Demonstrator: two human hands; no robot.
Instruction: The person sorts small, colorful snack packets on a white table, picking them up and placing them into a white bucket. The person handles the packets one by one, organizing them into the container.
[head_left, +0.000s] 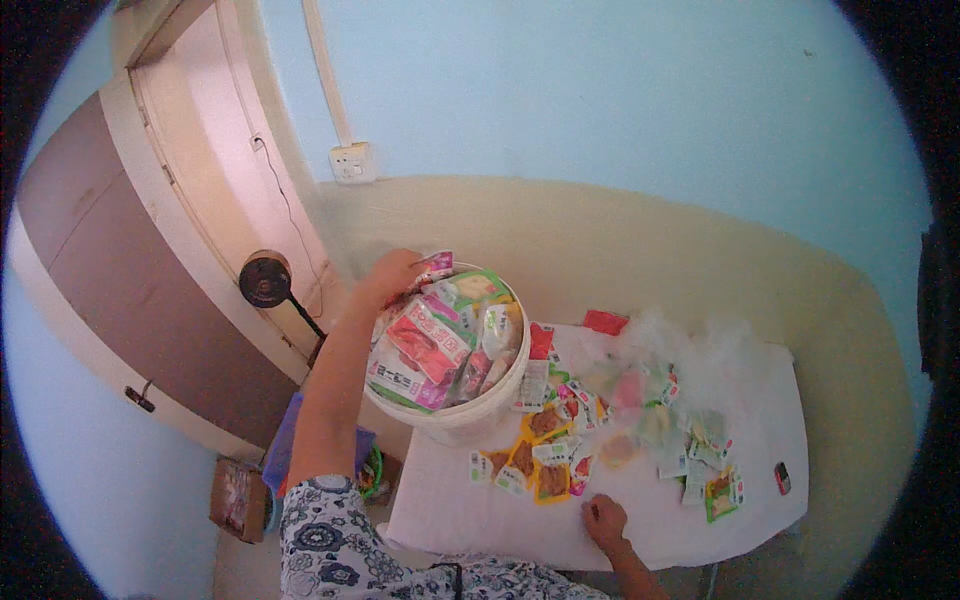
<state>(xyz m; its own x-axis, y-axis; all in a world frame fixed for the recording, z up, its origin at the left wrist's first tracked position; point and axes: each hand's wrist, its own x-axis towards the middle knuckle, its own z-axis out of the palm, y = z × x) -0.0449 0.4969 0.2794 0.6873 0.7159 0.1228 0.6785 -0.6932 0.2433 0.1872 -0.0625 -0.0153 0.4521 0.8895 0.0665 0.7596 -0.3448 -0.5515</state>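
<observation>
A round white plastic bucket (480, 412) heaped with snack packets stands at the table's left end. My left hand (397, 274) is at its far left rim, closed on a small pink-and-purple packet (439, 264). Across the top of the heap lies a red-and-white packet (427, 341). My right hand (604, 519) rests loosely curled near the table's front edge; whether it holds anything is not visible. Just beyond it lie yellow-edged packets (553, 482) with brown food showing. A green-edged packet (722, 495) is farther right.
Clear plastic bags (697, 360) lie over packets at the back of the white-covered table (465, 525). A small red-and-black object (782, 478) is near its right edge. On the floor at left are a cardboard box (238, 499) and a blue container (281, 442).
</observation>
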